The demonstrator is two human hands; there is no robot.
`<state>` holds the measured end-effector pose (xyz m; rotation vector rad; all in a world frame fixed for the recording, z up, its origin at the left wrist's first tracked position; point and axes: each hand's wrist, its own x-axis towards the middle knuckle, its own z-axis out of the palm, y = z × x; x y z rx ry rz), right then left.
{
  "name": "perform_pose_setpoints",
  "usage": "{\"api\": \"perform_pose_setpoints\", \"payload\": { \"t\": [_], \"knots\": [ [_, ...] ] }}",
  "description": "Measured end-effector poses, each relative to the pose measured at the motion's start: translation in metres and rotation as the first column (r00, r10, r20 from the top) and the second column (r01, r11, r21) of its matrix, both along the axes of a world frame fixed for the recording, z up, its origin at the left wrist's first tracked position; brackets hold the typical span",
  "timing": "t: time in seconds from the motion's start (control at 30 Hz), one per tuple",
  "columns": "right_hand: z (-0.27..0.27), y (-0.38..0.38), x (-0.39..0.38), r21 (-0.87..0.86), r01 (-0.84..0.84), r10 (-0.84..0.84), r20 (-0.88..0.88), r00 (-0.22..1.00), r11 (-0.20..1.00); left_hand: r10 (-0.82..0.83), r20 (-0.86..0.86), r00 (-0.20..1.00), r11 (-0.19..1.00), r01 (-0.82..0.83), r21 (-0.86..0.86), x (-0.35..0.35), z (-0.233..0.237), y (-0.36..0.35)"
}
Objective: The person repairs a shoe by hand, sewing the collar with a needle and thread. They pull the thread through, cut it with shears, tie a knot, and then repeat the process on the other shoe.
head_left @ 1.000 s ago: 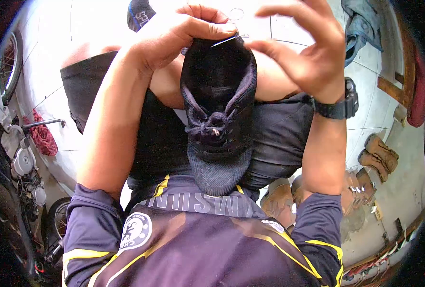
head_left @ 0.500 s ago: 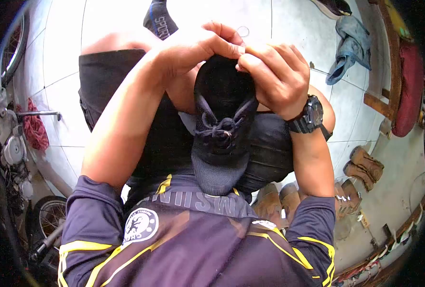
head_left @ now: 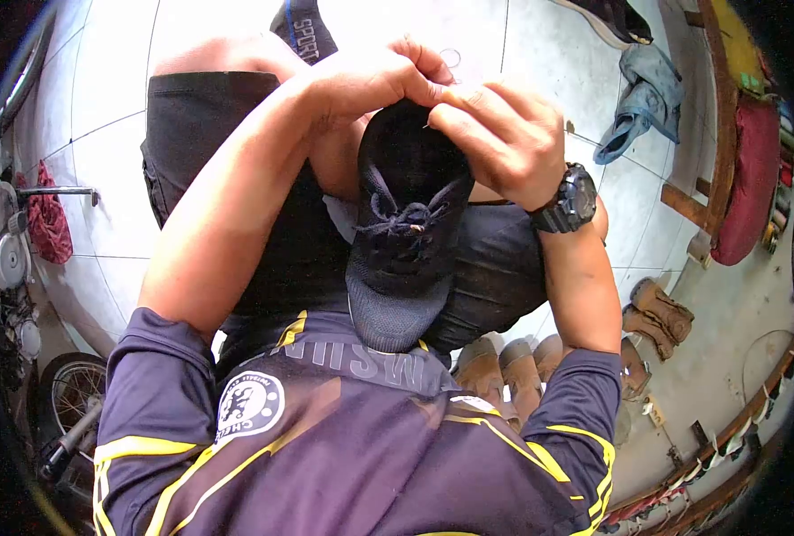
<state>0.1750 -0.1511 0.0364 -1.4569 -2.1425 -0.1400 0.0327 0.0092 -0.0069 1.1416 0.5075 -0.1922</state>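
Note:
A black lace-up shoe (head_left: 403,259) rests on my lap, its toe towards my shirt and its heel opening away from me. My left hand (head_left: 383,80) is closed in a pinch at the heel rim; what lies between its fingertips is too small to make out. A thin, thread-like loop (head_left: 451,59) shows just beyond those fingertips. My right hand (head_left: 504,134), with a black watch (head_left: 575,198) on the wrist, is closed on the heel edge of the shoe, its fingers curled. Both hands' fingertips nearly meet there. A tiny pale sliver shows by the right fingers.
A dark sock (head_left: 306,31) lies on the tiled floor ahead, with a blue cloth (head_left: 644,94) and a dark shoe (head_left: 616,16) to the right. Brown boots (head_left: 658,314) stand at right. A wooden frame (head_left: 723,134) and bicycle parts (head_left: 71,393) flank me.
The view has shifted slightly. Both hands stay pinched at the shoe's heel, and the right fingers have moved a little along its edge.

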Motion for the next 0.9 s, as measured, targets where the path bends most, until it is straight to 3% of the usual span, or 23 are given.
{"api": "perform_pose_setpoints", "payload": {
  "t": [0.13, 0.17, 0.23, 0.27, 0.3, 0.33, 0.4, 0.43, 0.5, 0.53, 0.57, 0.6, 0.67, 0.77, 0.83, 0.9],
  "knots": [
    [-0.007, 0.005, -0.005, 0.018, -0.036, 0.037, -0.059, 0.998, 0.999, -0.097, -0.083, 0.992, 0.976, 0.111, 0.186, -0.008, 0.002, 0.007],
    [-0.006, 0.007, -0.003, 0.022, -0.053, 0.055, -0.078, 0.995, 0.998, -0.323, 0.217, 0.921, 0.776, 0.126, 0.618, -0.015, -0.018, 0.015],
    [-0.010, 0.008, -0.001, 0.011, -0.047, 0.048, -0.062, 0.997, 0.999, -0.613, 0.346, 0.710, 0.435, -0.061, 0.898, -0.015, -0.019, 0.015],
    [-0.011, 0.007, 0.000, -0.003, -0.039, 0.039, -0.048, 0.998, 0.999, -0.311, 0.287, 0.906, 0.809, 0.093, 0.581, -0.010, -0.022, 0.007],
    [-0.009, 0.005, -0.003, 0.007, -0.049, 0.050, -0.051, 0.997, 0.999, -0.061, 0.041, 0.997, 0.993, 0.056, 0.103, -0.004, -0.018, -0.001],
    [-0.006, 0.002, -0.010, 0.015, -0.060, 0.060, -0.056, 0.997, 0.998, -0.060, 0.042, 0.997, 0.993, 0.056, 0.103, 0.002, -0.007, -0.006],
    [0.002, -0.003, -0.035, 0.135, -0.242, 0.250, -0.050, 0.967, 0.961, -0.007, -0.150, 0.989, 0.998, 0.016, 0.058, 0.002, 0.011, -0.009],
    [0.004, -0.001, -0.042, 0.122, -0.238, 0.252, -0.115, 0.961, 0.963, -0.003, -0.153, 0.988, 0.998, 0.012, 0.060, -0.006, 0.010, -0.013],
    [0.017, -0.001, -0.042, 0.081, -0.196, 0.211, -0.266, 0.941, 0.977, -0.005, 0.302, 0.953, 0.948, -0.091, 0.304, -0.023, -0.005, -0.021],
    [0.027, -0.002, -0.037, 0.057, -0.171, 0.181, -0.355, 0.917, 0.984, -0.037, 0.234, 0.972, 0.981, -0.010, 0.195, -0.008, -0.018, -0.011],
    [0.042, -0.010, -0.041, -0.011, -0.098, 0.074, -0.573, 0.816, 0.995, -0.073, 0.160, 0.984, 0.995, 0.060, 0.085, 0.008, -0.030, -0.001],
    [0.052, -0.018, -0.038, 0.004, -0.057, 0.044, -0.684, 0.728, 0.998, -0.089, 0.192, 0.977, 0.983, 0.056, 0.172, 0.009, -0.024, 0.002],
    [0.077, -0.035, -0.049, 0.074, 0.074, 0.040, -0.922, 0.384, 0.995, 0.000, 0.037, 0.999, 0.994, -0.004, 0.109, 0.007, -0.004, 0.002],
    [0.131, -0.089, -0.035, 0.130, 0.165, 0.127, -0.991, 0.028, 0.978, 0.071, 0.057, 0.996, 0.997, -0.072, 0.004, 0.006, -0.008, -0.003],
    [0.162, -0.139, -0.023, 0.155, 0.219, 0.168, -0.985, -0.040, 0.963, 0.109, 0.060, 0.992, 0.993, -0.106, -0.054, 0.008, -0.007, -0.006],
    [0.182, -0.194, -0.013, 0.167, 0.306, 0.159, -0.986, 0.052, 0.937, 0.180, 0.126, 0.976, 0.982, -0.170, -0.088, 0.008, -0.007, -0.007]
  ]
}}
